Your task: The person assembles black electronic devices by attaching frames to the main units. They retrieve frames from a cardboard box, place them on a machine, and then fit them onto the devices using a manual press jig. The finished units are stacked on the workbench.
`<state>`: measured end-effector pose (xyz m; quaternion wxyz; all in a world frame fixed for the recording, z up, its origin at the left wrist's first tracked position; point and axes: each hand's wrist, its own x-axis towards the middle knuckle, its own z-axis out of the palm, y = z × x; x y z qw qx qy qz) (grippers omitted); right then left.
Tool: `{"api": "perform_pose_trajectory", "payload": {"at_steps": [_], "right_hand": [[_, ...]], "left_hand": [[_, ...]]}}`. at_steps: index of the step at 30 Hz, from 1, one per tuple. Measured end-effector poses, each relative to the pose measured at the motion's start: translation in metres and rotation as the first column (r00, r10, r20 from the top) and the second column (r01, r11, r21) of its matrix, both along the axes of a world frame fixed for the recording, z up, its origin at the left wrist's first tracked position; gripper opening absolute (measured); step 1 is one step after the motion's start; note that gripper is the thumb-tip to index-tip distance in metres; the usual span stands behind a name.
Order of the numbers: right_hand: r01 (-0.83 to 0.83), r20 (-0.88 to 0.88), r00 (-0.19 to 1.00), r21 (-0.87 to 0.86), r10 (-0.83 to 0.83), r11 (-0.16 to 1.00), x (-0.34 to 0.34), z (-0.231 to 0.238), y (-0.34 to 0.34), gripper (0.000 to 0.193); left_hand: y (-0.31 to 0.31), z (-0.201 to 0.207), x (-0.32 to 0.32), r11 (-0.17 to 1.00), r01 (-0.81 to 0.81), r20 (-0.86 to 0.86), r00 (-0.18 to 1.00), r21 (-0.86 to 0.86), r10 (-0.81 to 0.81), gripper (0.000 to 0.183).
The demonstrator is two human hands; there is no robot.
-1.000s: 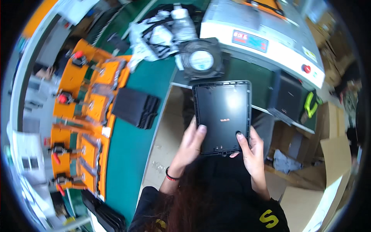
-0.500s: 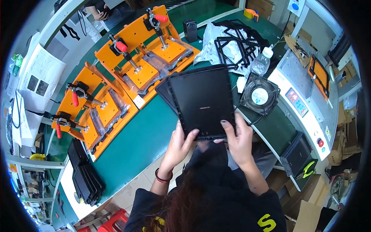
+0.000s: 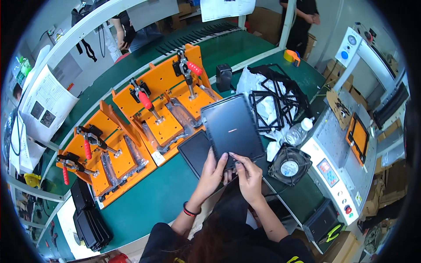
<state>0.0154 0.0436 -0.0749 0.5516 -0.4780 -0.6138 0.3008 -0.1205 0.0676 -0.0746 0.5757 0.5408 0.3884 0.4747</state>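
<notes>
Smooth, rectangular, ridge-rimmed dark panel (image 3: 232, 127)
Left hand (image 3: 210, 177) grips its lower edge; right hand (image 3: 250, 179) touches it, grip unclear from here.

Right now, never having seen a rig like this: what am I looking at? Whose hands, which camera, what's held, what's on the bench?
There's no robot: these are a person's bare hands. Every picture comes from the left of two fisheye cameras on that person's head, looking down, so straight edges bend near the rim.

The left hand holds a flat black panel by its near edge. Fingers of the right hand are at that same edge; I can't tell whether they grip it.

On the green bench, orange fixtures with red-handled clamps stand to the left. Another black panel lies partly behind the held one. Farther right are a clear bottle and a black fan.
</notes>
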Motion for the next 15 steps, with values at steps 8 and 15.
{"api": "perform_pose_trajectory", "payload": {"at_steps": [8, 15], "right_hand": [[0.025, -0.085, 0.996, -0.184, -0.042, 0.983, 0.0, -0.023, 0.027, 0.023], [0.052, -0.059, 0.996, -0.226, -0.067, 0.973, -0.002, -0.033, 0.008, 0.022]], "left_hand": [[0.176, 0.036, -0.027, 0.192, 0.002, -0.18, 0.352, 0.981, 0.918, 0.078], [0.28, 0.067, -0.018, -0.274, -0.004, 0.258, 0.344, 0.962, 0.903, 0.075]]}}
